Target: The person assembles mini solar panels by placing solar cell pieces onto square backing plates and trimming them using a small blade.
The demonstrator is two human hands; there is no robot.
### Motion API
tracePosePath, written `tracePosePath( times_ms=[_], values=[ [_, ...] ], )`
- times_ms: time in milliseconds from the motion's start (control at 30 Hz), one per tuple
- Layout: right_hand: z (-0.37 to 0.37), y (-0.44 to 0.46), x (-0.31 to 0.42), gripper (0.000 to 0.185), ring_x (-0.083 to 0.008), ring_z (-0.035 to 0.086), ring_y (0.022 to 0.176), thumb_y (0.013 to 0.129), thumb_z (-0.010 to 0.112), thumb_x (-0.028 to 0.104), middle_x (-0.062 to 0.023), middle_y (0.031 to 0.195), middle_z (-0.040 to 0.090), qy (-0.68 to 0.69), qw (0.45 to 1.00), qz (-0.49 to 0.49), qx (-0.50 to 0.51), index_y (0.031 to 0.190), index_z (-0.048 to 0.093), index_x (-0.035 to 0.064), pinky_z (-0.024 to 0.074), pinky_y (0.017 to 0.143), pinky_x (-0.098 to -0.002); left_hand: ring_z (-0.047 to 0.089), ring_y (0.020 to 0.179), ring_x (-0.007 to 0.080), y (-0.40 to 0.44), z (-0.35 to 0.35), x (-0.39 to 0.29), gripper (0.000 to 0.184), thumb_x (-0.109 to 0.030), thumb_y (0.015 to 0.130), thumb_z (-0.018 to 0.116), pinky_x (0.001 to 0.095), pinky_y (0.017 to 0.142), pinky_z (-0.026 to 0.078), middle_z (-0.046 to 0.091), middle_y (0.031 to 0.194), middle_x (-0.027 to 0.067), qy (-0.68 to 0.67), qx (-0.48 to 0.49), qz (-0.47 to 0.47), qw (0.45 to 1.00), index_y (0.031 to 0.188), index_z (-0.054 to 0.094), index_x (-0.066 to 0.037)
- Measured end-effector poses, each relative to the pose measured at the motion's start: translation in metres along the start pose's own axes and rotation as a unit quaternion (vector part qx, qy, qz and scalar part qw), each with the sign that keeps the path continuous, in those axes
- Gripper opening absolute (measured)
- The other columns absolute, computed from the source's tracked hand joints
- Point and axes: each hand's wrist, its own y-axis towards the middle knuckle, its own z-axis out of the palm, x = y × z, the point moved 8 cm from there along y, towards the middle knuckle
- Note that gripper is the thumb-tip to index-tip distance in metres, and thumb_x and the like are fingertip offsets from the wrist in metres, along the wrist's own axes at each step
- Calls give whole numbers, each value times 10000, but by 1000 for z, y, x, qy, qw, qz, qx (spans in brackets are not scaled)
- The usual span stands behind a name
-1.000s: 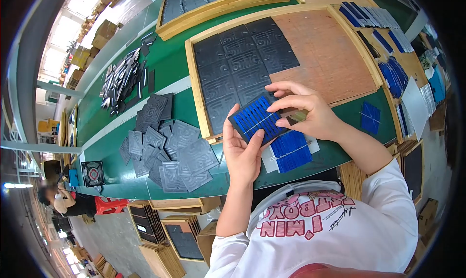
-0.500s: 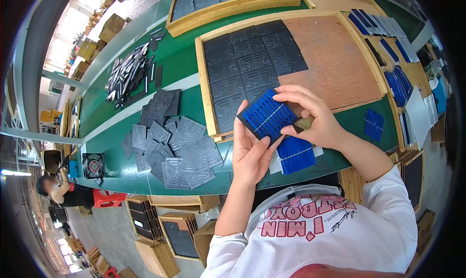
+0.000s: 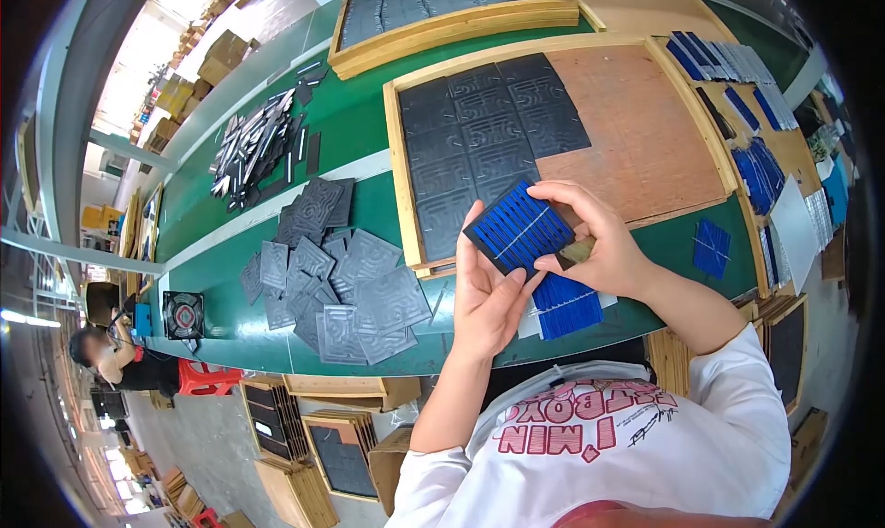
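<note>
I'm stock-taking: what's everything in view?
Striped square: 1, blue on black, between hands.
Blue stack: 1, blue, table near hands.
Loose square: 1, blue, table's right.
Grey squares: heap, grey, table's left.
Strips: heap, black and silver, table's back.
Board: 1, brown, mid-table.
Tiles: several, black, on board.
Trays: stack, wooden, beyond board.
Fan: 1, black, table's left.
Bundles: several, blue, right edge.
Sheet: 1, white, right edge.
Table: 1, green, centre.
Stool: at least 1, red, floor.
Panels: several, dark, floor.
Cartons: several, brown, upper left.
Co-worker: 1, beige top, left edge.
Background clutter: too small to tell.
Shirt: 1, white, bottom.
Left hand: 1, bare, square's left.
Right hand: 1, bare, square's right.
</note>
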Motion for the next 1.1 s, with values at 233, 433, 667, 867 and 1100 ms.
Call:
tracePosePath(
  times_ms=[233, 433, 667, 867, 1100],
  values=[
    [2, 0, -3, 744, -243, 552, 1210, 713, 810, -31, -126, 1342, 532, 7, 1000, -5, -9, 1384, 497, 38, 475, 1039, -361, 530, 1292, 307, 0, -3, 0, 839, 142, 892, 522, 430, 1009, 551, 419, 1451, 153, 10, -6, 7, 1000, 1576, 150, -171],
    [3, 3, -4, 742, -277, 571, 1215, 711, 827, 17, -144, 1327, 547, -41, 999, -25, -10, 1374, 496, 39, 500, 1014, -375, 540, 1273, 302, 3, -6, -2, 829, 167, 884, 504, 420, 994, 565, 420, 1443, 148, 9, -26, 9, 1000, 1563, 178, -180],
    [3, 0, -3, 718, -272, 586, 1209, 726, 825, 18, -137, 1328, 551, -28, 999, -19, -8, 1366, 499, 45, 518, 987, -372, 533, 1278, 303, 1, -7, 0, 840, 172, 872, 511, 422, 980, 575, 421, 1437, 144, -1, -33, 3, 999, 1549, 184, -202],
    [3, -2, -2, 731, -257, 590, 1194, 724, 818, -3, -129, 1320, 553, -25, 1000, -2, -7, 1376, 491, 50, 520, 980, -360, 541, 1265, 299, 2, -7, 1, 845, 171, 867, 521, 411, 967, 580, 430, 1426, 135, -3, -33, 7, 999, 1542, 188, -213],
    [4, -2, -6, 751, -257, 593, 1179, 712, 819, -9, -128, 1312, 555, -17, 1000, -2, -15, 1383, 487, 52, 520, 980, -364, 550, 1250, 281, 2, -8, 3, 852, 198, 861, 503, 395, 971, 575, 438, 1417, 128, -7, -32, 11, 999, 1534, 205, -231]
  ],
)
